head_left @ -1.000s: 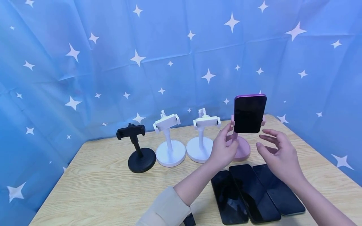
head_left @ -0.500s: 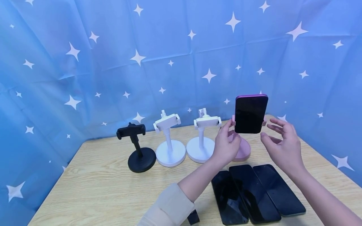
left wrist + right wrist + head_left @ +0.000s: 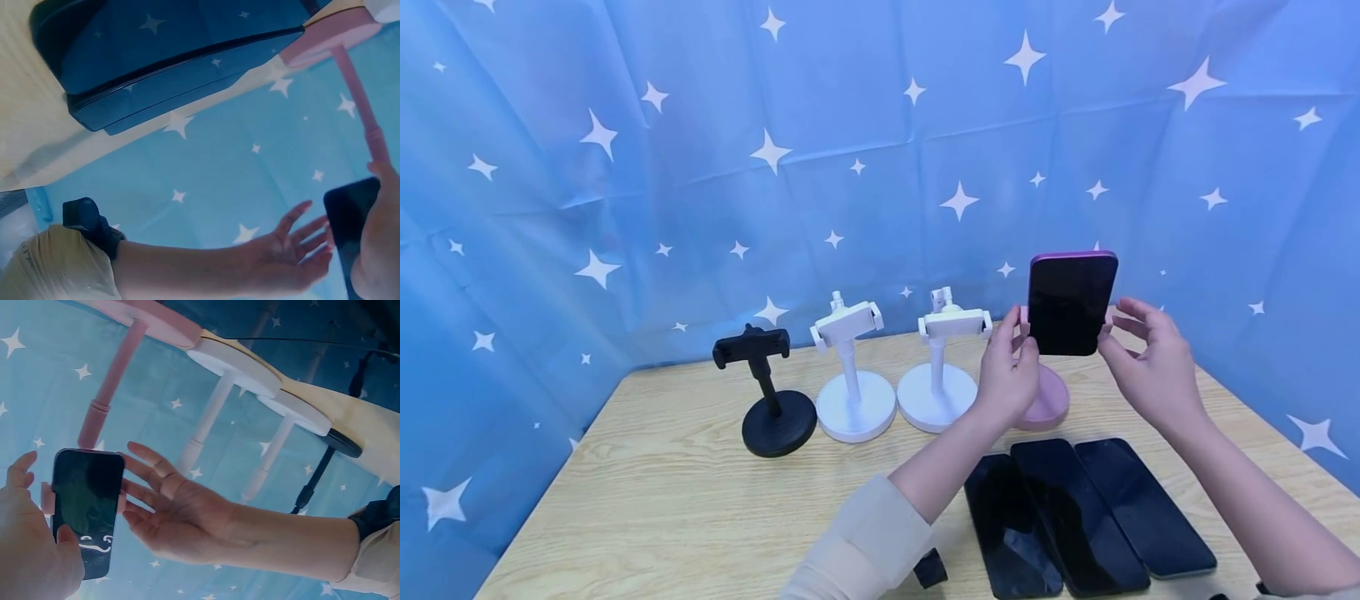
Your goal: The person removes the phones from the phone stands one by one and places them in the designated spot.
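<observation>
A phone with a purple-pink edge [image 3: 1071,304] stands upright in the clamp of a pink phone stand [image 3: 1048,400], its dark screen facing me. My left hand [image 3: 1009,379] holds the clamp's left side, the thumb by the phone's lower left corner. My right hand [image 3: 1153,362] is at the clamp's right side with its thumb tip at the clamp arm and its fingers loosely bent. In the right wrist view the same phone [image 3: 87,494] hangs between the left hand [image 3: 181,512] and the right hand [image 3: 37,550], part of it behind the right thumb.
Left of the pink stand are two white phone stands [image 3: 936,396] [image 3: 855,404] and a black one [image 3: 778,422], all with bare clamps. Three dark phones [image 3: 1078,512] lie side by side on the wooden table [image 3: 685,500] between my forearms. A blue star-patterned cloth [image 3: 880,208] hangs behind.
My right hand has moved up and in, from apart from the phone to the clamp's right side. My left thumb has come up to the phone's lower left corner; phone and stand stay put.
</observation>
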`<control>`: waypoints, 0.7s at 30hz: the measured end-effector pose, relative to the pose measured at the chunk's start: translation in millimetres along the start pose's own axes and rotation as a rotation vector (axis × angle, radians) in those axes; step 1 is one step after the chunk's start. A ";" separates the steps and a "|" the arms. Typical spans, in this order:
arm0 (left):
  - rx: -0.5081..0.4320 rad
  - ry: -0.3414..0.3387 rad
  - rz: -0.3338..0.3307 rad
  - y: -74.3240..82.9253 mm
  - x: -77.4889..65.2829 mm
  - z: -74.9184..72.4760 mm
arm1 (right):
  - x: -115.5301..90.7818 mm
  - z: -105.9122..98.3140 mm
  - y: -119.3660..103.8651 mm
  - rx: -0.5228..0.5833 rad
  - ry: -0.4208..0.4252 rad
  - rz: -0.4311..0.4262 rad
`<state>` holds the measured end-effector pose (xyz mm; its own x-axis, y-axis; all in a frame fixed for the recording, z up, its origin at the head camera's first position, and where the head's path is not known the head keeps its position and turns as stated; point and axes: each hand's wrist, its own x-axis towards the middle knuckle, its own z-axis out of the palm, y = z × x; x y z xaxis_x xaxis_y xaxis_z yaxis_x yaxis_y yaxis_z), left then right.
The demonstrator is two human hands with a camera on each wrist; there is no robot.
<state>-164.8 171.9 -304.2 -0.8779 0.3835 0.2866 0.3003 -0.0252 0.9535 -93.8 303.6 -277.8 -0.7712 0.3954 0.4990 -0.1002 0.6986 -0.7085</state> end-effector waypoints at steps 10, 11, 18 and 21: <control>-0.086 -0.013 0.051 -8.1 12.6 0.7 | 9.3 0.1 4.6 -0.008 -0.055 -0.042; -0.098 -0.019 0.057 -8.8 13.3 0.7 | 10.1 0.4 5.4 -0.004 -0.058 -0.057; -0.219 -0.037 0.054 -12.0 15.9 2.7 | 14.3 0.2 13.9 0.007 -0.101 -0.169; -0.243 -0.031 0.052 -12.2 16.6 3.9 | 16.1 -0.8 19.5 -0.005 -0.109 -0.199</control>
<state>-181.6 182.2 -311.5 -0.8509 0.4038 0.3362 0.2425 -0.2657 0.9330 -107.6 324.1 -283.2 -0.7999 0.1831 0.5715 -0.2541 0.7594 -0.5990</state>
